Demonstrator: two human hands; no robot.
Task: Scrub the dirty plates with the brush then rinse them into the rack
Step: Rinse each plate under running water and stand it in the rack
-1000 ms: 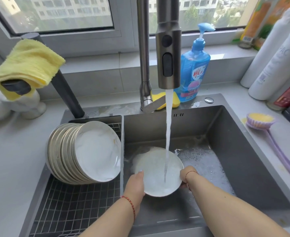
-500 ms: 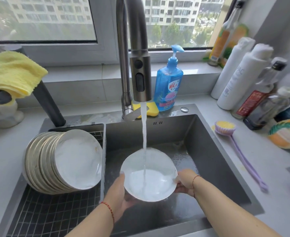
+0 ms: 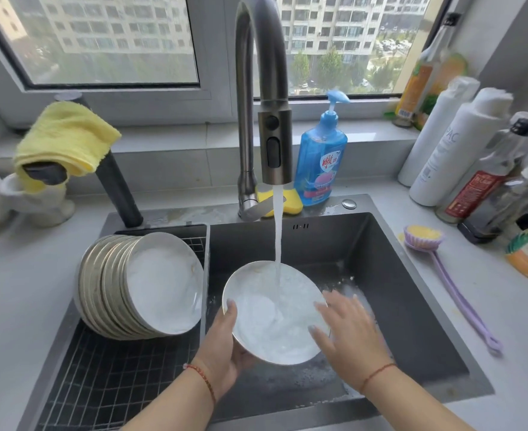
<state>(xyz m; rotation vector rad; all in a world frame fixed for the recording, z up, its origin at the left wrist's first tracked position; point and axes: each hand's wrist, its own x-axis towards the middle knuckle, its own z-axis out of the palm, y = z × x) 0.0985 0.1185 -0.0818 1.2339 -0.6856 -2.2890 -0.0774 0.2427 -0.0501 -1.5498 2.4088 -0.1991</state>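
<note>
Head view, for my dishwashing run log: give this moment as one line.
step: rinsing | plate: under tap stream | left hand: grips rim | right hand: open, fingers on plate | brush: on counter | rack: plates stacked

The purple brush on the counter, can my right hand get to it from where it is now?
Probably yes. The right hand is open over the plate, holding nothing, and the purple brush lies alone on the counter to its right, past the sink's edge.
</note>
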